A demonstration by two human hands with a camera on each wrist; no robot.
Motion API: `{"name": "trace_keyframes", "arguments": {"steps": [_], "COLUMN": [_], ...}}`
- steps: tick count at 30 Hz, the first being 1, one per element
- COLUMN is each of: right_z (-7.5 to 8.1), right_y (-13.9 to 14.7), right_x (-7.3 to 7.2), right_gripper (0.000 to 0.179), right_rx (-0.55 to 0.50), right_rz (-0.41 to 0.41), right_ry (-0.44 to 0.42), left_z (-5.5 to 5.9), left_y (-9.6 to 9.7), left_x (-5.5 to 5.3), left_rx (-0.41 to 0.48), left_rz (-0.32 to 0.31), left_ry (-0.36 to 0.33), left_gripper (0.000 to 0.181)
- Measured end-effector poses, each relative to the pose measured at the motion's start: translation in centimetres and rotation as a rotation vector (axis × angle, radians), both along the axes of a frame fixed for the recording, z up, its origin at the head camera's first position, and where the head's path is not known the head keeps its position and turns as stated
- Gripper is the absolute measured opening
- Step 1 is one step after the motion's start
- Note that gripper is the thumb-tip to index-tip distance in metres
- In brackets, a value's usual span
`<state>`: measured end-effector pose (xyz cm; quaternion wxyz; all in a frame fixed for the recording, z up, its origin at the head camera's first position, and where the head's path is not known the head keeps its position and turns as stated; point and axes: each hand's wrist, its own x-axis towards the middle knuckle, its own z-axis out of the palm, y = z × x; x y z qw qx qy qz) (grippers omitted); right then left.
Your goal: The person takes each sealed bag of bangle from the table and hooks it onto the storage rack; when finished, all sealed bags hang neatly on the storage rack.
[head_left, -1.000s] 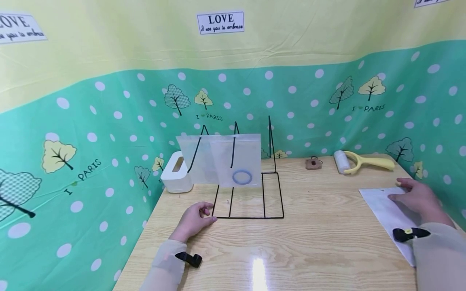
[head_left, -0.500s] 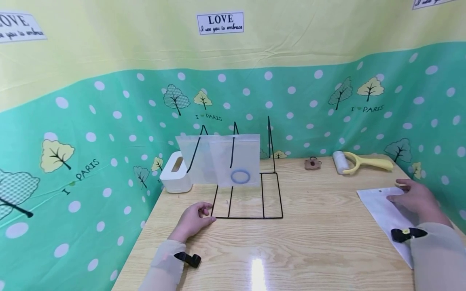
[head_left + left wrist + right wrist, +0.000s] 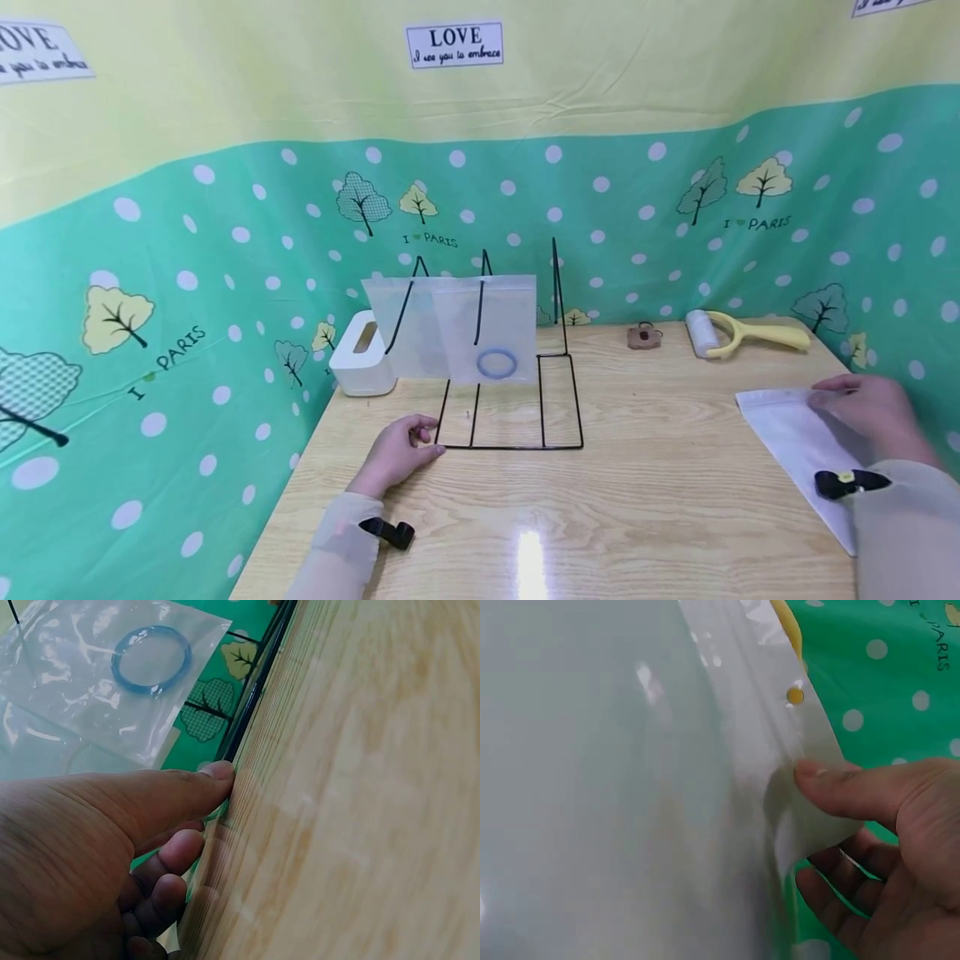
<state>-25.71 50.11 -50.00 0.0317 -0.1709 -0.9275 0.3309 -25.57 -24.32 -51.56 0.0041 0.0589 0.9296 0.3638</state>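
At the front left corner of the black wire rack (image 3: 510, 448), my left hand (image 3: 399, 452) holds the wire, thumb (image 3: 217, 771) on it and the other fingers curled below. Two frosted zip bags (image 3: 498, 321) hang on the rack's prongs, and a blue ring (image 3: 497, 363) shows through the front one. On the right, my right hand (image 3: 870, 414) pinches the top edge of another pale zip bag (image 3: 795, 442). The right wrist view shows the thumb (image 3: 821, 784) on the bag's sealed strip, beside a punched hole, with other fingers behind the edge.
Behind the rack on the left stands a white box with an oval slot (image 3: 363, 367). A small brown clip-like item (image 3: 644, 336) and a yellow-handled lint roller (image 3: 765, 334) lie at the back right. A green dotted cloth (image 3: 630, 217) walls the table.
My right hand has taken the bag's top edge between thumb and fingers and raised it slightly. The left hand and the rack have stayed where they were.
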Motion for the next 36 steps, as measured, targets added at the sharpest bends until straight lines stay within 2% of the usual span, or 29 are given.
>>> {"name": "trace_keyframes", "arguments": {"steps": [3, 6, 10, 15, 20, 25, 31, 36], "right_z": [0.6, 1.3, 2.4, 3.9, 5.9, 7.5, 9.5, 11.2], "right_y": [0.2, 0.2, 0.2, -0.2, -1.3, -2.8, -4.4, -5.6], "right_x": [0.4, 0.7, 1.0, 1.0, 1.3, 1.6, 2.8, 3.6], "right_gripper": [0.035, 0.033, 0.044, 0.052, 0.046, 0.044, 0.040, 0.028], "right_rx": [0.047, 0.045, 0.013, 0.035, 0.055, 0.023, -0.013, -0.036], "right_rz": [0.020, 0.040, 0.065, 0.088, 0.098, 0.084, 0.073, 0.111], "right_ry": [0.041, 0.064, 0.091, 0.184, 0.244, 0.295, 0.391, 0.487], "left_z": [0.0, 0.0, 0.0, 0.0, 0.0, -0.1, 0.0, 0.3], "left_y": [-0.1, -0.1, -0.1, -0.1, -0.1, -0.1, 0.0, 0.0], "left_x": [0.0, 0.0, 0.0, 0.0, 0.1, 0.2, 0.3, 0.4], "left_rx": [-0.001, 0.002, 0.007, 0.010, 0.011, 0.009, 0.006, 0.006], "left_rz": [-0.001, -0.002, -0.001, 0.001, -0.002, -0.003, -0.007, -0.006], "left_ry": [-0.002, -0.001, 0.002, 0.002, -0.005, -0.005, 0.003, 0.005], "left_gripper": [0.044, 0.045, 0.044, 0.042, 0.043, 0.043, 0.044, 0.044]}}
